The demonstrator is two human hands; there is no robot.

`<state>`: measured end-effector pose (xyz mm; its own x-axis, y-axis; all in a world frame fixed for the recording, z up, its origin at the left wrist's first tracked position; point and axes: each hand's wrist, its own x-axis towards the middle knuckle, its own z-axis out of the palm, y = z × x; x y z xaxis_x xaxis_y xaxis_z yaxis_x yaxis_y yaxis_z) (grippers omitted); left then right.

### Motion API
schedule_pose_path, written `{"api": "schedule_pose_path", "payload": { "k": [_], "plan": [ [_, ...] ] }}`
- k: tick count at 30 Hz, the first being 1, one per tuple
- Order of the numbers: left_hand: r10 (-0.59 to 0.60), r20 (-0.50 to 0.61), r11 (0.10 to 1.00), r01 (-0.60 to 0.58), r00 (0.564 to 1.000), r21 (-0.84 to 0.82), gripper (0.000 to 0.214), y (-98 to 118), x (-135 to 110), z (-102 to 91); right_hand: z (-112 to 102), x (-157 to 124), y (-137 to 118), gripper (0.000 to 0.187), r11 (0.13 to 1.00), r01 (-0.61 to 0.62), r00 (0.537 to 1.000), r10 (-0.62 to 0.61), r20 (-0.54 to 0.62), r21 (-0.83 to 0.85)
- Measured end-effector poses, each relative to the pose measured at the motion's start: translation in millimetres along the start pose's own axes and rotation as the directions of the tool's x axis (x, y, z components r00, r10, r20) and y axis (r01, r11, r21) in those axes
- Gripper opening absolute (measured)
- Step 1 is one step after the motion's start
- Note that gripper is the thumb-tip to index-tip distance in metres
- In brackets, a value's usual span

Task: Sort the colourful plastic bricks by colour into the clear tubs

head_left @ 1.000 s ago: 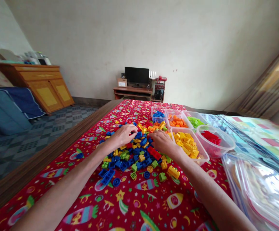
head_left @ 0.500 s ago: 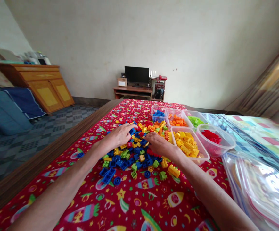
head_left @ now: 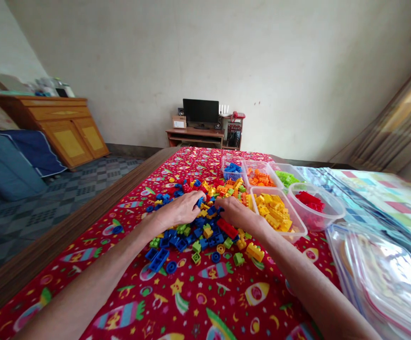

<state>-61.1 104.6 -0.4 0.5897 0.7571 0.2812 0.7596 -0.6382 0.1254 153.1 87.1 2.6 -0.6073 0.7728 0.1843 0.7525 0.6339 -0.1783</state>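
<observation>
Toy-brick pile (head_left: 205, 232) lies under our hands: left hand (head_left: 181, 211) at its 10 o'clock, right hand (head_left: 238, 213) at 2. Both are curled, and we cannot tell whether either grips a brick.

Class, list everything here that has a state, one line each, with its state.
brick pile, loose, colours mixed
left hand, fingers curled into pile
right hand, fingers curled into pile
yellow-brick tub, lidless, nearly full
red-brick bowl, lidless, partly filled
monitor, screen dark
cabinet doors, shut
</observation>
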Motion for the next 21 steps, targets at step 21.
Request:
{"api": "schedule_pose_path", "payload": {
  "k": [21],
  "plan": [
    [-0.146,0.152,0.988,0.135,0.978,0.078,0.032,-5.2,-1.0,-5.3,-32.7,-14.2,-12.8,0.031,0.989,-0.079,0.978,0.102,0.183,-0.127]
  ]
}}
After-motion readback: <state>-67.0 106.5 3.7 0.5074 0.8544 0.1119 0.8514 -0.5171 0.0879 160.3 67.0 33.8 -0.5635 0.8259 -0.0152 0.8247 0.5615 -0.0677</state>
